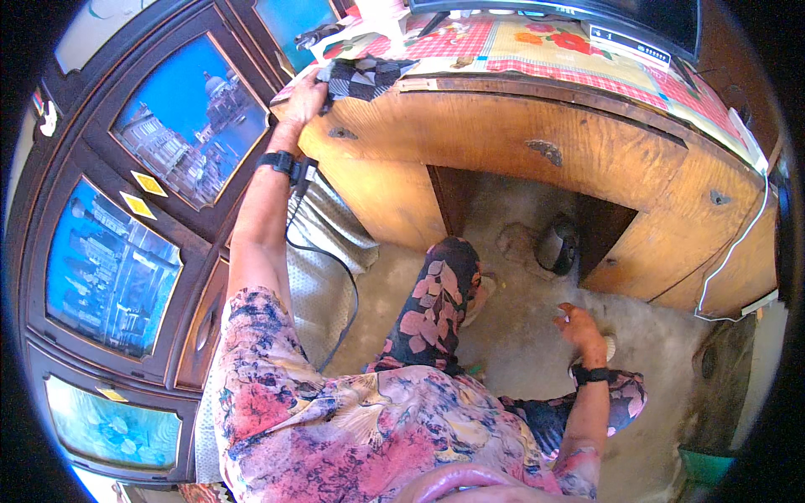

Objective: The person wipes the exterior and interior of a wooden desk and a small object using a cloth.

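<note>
My left hand grips the left end of a black-and-grey checked cloth at the front left edge of a wooden desk. Part of that cloth lies on the desk's floral and red-checked table cover, and part hangs over the edge. A dark wristband with a black device is at my left wrist, and a black cable runs down from it. My right hand hangs over the concrete floor, fingers loosely bent, with a small pale thing at the fingertips that is too small to tell.
A dark wooden cabinet with picture panels stands at the left. On the desk are a flat screen and a white stand. A white cable hangs at its right side. A dark rounded object sits on the floor beneath the desk.
</note>
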`<state>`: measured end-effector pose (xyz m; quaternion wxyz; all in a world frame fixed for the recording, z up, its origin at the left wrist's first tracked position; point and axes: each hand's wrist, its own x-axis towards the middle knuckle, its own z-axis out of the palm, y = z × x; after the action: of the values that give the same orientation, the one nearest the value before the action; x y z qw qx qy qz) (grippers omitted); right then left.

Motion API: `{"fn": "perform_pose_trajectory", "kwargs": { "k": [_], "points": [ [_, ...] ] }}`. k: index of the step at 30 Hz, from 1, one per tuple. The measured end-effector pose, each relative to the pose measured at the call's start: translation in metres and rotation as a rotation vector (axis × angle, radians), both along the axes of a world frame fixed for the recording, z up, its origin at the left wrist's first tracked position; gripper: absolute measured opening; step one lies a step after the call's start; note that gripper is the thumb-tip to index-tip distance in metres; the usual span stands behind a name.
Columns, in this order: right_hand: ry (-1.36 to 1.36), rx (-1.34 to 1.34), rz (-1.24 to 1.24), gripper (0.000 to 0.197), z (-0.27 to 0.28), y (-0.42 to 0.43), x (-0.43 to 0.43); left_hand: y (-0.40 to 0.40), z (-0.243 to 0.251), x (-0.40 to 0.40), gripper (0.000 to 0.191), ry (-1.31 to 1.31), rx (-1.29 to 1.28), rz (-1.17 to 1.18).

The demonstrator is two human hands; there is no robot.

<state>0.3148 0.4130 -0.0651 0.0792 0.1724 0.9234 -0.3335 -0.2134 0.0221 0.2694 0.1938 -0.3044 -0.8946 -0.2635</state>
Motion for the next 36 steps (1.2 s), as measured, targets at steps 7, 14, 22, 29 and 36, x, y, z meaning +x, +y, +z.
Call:
{"fn": "perform_pose_trajectory", "kwargs": {
  "k": [7,14,22,29,36],
  "points": [
    [-0.02,0.015,0.027,0.04,0.011,0.004,-0.005,0.132,-0.042,0.129,0.051,0.214,0.288,-0.426],
    [0.399,-0.074,-0.004,0.037,0.018,-0.007,-0.035,0.164,-0.072,0.182,0.051,0.334,0.424,-0.545],
    [0.233,-0.052,0.066,0.039,0.021,-0.006,-0.032,0.17,-0.154,0.203,0.053,0.579,-0.025,-0.449],
    [0.268,0.034,0.076,0.04,0.027,-0.007,-0.024,0.187,-0.19,0.216,0.06,0.36,-0.029,-0.553],
    [0.198,-0.015,0.035,0.04,0.033,0.002,-0.017,0.234,-0.144,0.236,0.061,0.439,0.433,-0.385]
  ]
}}
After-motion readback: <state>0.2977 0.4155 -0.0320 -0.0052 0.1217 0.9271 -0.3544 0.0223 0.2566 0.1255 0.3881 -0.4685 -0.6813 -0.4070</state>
